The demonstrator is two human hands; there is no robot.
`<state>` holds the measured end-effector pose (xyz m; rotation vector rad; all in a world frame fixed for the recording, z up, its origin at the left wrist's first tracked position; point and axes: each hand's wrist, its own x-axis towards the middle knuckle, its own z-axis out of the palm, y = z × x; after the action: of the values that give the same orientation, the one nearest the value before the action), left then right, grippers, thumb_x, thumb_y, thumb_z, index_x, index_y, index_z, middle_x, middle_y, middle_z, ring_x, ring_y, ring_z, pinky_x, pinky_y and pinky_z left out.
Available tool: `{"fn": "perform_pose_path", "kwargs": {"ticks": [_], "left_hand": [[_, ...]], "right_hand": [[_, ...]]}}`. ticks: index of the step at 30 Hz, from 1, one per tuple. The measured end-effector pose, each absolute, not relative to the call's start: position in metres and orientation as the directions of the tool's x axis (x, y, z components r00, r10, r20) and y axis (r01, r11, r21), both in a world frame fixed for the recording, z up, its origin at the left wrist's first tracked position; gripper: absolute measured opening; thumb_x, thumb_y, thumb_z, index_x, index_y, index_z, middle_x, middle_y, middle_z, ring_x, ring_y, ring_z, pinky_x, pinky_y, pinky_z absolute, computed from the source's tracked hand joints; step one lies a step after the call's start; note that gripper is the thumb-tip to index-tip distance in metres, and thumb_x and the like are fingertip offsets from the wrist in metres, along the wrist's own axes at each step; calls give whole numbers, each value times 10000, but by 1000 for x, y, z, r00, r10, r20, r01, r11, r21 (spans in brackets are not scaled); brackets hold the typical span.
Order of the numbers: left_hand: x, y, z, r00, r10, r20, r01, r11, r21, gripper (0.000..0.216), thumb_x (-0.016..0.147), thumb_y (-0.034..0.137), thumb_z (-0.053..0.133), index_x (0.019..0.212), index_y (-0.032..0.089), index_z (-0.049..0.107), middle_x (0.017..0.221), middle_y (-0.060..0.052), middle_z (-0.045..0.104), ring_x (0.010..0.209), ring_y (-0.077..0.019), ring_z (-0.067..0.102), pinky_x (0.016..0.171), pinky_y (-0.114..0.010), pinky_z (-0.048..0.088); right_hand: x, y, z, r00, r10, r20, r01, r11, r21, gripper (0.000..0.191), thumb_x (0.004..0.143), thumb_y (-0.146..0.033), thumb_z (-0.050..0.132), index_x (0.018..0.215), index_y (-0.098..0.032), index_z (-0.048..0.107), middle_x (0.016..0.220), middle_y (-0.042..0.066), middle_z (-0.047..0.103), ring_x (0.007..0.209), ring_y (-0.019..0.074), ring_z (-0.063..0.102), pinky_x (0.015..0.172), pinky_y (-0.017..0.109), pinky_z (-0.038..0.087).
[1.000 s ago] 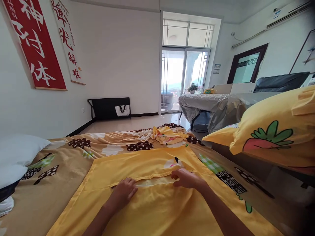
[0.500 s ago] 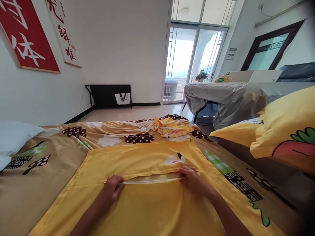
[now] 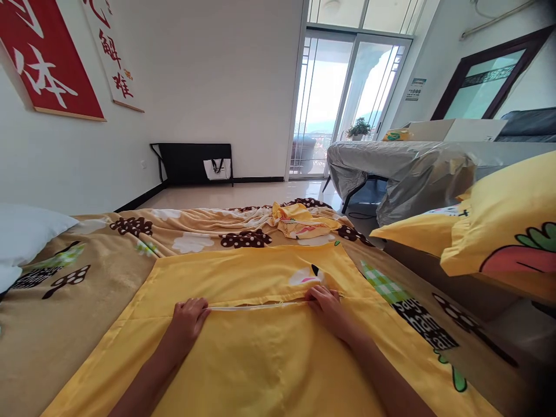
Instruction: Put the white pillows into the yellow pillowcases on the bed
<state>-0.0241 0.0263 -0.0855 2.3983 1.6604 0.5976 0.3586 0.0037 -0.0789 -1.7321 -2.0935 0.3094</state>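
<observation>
A yellow cloth cover lies spread flat on the bed, with a rabbit-like print near its far right part. Across it runs a narrow slit with a white strip along its near edge. My left hand grips the cloth at the left end of this slit, fingers bent together. At the right end, just below the print, my right hand pinches the edge of the slit. The fingertips of both hands are partly hidden in the fabric.
Under the cover is a brown patterned blanket. A crumpled yellow cloth lies at its far edge. White pillows are at left; a yellow carrot-print pillow is at right. Beyond stands a plastic-covered table.
The slit between my hands has narrowed, its two edges now nearly meeting. Both hands have shifted slightly left and away from me while keeping hold of the cloth.
</observation>
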Motion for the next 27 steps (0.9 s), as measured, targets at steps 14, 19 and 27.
{"fn": "perform_pose_path", "kwargs": {"ticks": [14,19,27], "left_hand": [[-26,19,-85,360,882,304,900,-415,138,258,896,248,423,1059,222,621,1189,-108,634,1142,-255,537,956,-438,358],[7,-7,-88,631,755,179,714,-655,248,566,950,431,365,1478,260,251,1539,-62,293,1407,-230,278,1133,-419,266],[17,-14,-84,667,745,-25,702,-617,357,567,958,514,256,1484,336,142,1564,13,161,1443,-206,164,1169,-487,169]], "right_hand": [[368,5,-83,-44,961,271,910,151,-387,311,878,-199,352,915,-215,660,1068,82,658,1029,233,576,925,431,371],[332,-18,-70,-397,912,102,784,394,-480,573,914,-465,426,1453,-290,340,1529,53,306,1408,240,253,1140,442,196],[324,-22,-76,-511,853,-111,774,399,-492,666,907,-606,360,1489,-360,149,1580,7,73,1453,250,21,1161,506,17]]}}
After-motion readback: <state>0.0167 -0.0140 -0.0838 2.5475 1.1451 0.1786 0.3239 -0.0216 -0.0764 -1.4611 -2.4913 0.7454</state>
